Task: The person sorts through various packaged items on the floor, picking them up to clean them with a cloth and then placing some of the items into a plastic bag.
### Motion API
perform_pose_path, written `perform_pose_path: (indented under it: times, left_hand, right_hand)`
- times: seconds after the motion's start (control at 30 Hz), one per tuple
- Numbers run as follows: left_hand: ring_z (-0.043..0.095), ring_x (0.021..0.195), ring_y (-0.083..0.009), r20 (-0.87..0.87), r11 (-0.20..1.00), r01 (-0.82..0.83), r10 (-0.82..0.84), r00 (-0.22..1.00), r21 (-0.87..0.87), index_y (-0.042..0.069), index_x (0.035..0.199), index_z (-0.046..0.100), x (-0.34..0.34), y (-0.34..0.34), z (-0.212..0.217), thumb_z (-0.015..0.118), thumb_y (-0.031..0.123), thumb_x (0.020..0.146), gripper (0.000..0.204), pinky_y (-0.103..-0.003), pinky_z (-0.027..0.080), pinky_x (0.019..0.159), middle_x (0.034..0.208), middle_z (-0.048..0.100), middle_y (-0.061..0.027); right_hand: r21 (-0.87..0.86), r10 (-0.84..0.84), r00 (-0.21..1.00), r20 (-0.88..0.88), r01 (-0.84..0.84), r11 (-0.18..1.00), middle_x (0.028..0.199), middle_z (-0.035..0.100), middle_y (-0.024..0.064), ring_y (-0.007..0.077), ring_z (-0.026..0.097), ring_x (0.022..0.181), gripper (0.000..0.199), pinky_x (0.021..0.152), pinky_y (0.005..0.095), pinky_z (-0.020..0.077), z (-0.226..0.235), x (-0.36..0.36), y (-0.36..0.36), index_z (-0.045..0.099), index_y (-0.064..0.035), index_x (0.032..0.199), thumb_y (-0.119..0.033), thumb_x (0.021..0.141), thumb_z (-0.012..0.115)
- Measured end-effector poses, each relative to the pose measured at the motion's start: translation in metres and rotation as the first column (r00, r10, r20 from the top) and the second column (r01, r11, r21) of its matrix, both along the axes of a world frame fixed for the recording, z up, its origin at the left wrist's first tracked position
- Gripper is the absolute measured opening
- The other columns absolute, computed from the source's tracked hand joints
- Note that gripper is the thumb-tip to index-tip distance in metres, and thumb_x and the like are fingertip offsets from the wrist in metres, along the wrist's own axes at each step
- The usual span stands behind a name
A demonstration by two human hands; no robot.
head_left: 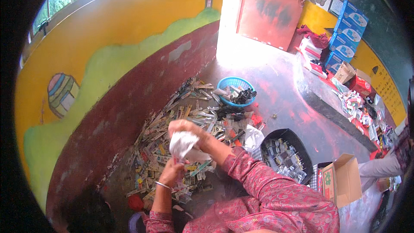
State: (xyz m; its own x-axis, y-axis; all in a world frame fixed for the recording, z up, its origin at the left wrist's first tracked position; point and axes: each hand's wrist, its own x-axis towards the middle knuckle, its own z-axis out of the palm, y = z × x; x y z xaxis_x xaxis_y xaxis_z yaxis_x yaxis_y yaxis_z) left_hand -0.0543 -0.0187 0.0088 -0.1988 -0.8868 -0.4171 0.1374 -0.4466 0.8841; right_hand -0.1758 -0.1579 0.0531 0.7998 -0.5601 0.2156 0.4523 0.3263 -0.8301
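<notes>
In front of me, a crumpled white piece that looks like a thin bag or paper is stretched between my hands. My left hand, with a bracelet at the wrist, is closed on its lower end. Above it, my right hand is closed round the upper part, the fingers partly blurred. Beneath both hands spreads a pile of flat, narrow packaged strips in mixed colours. Whether anything is inside the white piece cannot be seen.
A light-blue basket holding dark items stands beyond the pile. To the right are a black tub of small packages and an open cardboard box. Blue boxes are stacked by the wall; another person's leg shows at right.
</notes>
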Motion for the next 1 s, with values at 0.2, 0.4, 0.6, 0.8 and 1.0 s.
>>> perform_pose_path:
  times: [0.2, 0.4, 0.6, 0.8, 1.0]
  left_hand:
    - [0.042, 0.051, -0.0088, -0.392, 0.913, -0.403, 0.394, 0.831, 0.063, 0.004, 0.117, 0.043, 0.014, -0.009, -0.019, 0.051, 0.011, 0.074, 0.044, -0.024, 0.036, 0.042, 0.068, 0.047, -0.0001]
    - [0.037, 0.049, -0.0096, -0.689, 0.925, -0.347, 0.351, 0.634, 0.152, 0.007, 0.113, 0.048, 0.032, -0.012, -0.02, 0.051, 0.024, 0.083, 0.034, -0.024, 0.032, 0.043, 0.069, 0.047, 0.0001]
    - [0.049, 0.058, -0.0156, -0.574, 0.867, -0.486, 0.455, 0.681, 0.11, 0.007, 0.086, 0.047, 0.026, -0.011, -0.025, 0.051, 0.016, 0.082, 0.01, -0.03, 0.044, 0.052, 0.071, 0.051, -0.005]
    - [0.043, 0.057, -0.0137, -0.569, 0.851, -0.492, 0.502, 0.652, 0.187, 0.007, 0.089, 0.046, 0.027, -0.001, -0.022, 0.05, 0.008, 0.076, 0.014, -0.027, 0.039, 0.052, 0.068, 0.045, -0.0025]
    - [0.029, 0.044, -0.0072, -0.54, 0.827, -0.521, 0.544, 0.642, 0.214, 0.007, 0.094, 0.053, 0.014, -0.015, -0.03, 0.055, 0.02, 0.08, 0.019, -0.021, 0.026, 0.04, 0.057, 0.033, 0.0045]
  right_hand:
    - [0.294, -0.006, 0.947, 0.321, -0.094, 0.951, 0.064, 0.046, 0.003, 0.0139, 0.046, 0.057, 0.021, 0.051, 0.0282, 0.0415, 0.011, -0.026, -0.018, 0.047, -0.0083, 0.073, -0.026, 0.083, 0.051]
    - [0.544, -0.232, 0.971, -0.063, 0.229, 0.808, 0.055, 0.052, 0.0004, 0.0136, 0.052, 0.047, 0.022, 0.047, 0.0282, 0.0439, -0.005, -0.016, -0.021, 0.052, -0.012, 0.07, -0.029, 0.083, 0.055]
    - [0.255, -0.302, 0.853, -0.424, 0.433, 0.864, 0.065, 0.057, 0.004, 0.0147, 0.054, 0.056, 0.014, 0.053, 0.0296, 0.045, -0.04, 0.002, -0.022, 0.058, -0.0027, 0.073, -0.015, 0.079, 0.058]
    - [-0.074, -0.289, 0.736, -0.612, 0.31, 0.948, 0.075, 0.061, 0.0072, 0.0158, 0.055, 0.068, 0.02, 0.061, 0.0313, 0.0452, -0.031, 0.02, 0.001, 0.063, -0.0016, 0.083, -0.016, 0.069, 0.062]
    - [-0.119, -0.326, 0.701, -0.635, 0.328, 0.937, 0.073, 0.06, 0.0047, 0.0145, 0.052, 0.066, 0.018, 0.061, 0.0294, 0.044, -0.04, 0.014, 0.002, 0.062, -0.0032, 0.079, -0.016, 0.066, 0.063]
